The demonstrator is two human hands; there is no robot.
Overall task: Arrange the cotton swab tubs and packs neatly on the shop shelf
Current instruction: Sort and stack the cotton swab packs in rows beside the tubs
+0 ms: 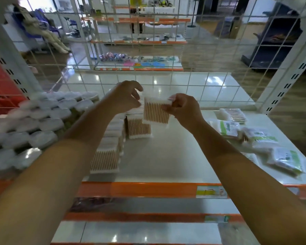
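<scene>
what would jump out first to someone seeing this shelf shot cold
First, the flat pack of wooden cotton swabs held up mid-frame above the shelf: the right hand pinches its right edge, while the left hand hovers at its left edge, contact unclear. Next, the block of white-lidded tubs stacked on the shelf's left, blurred. Loose bagged packs lie scattered on the right.
</scene>
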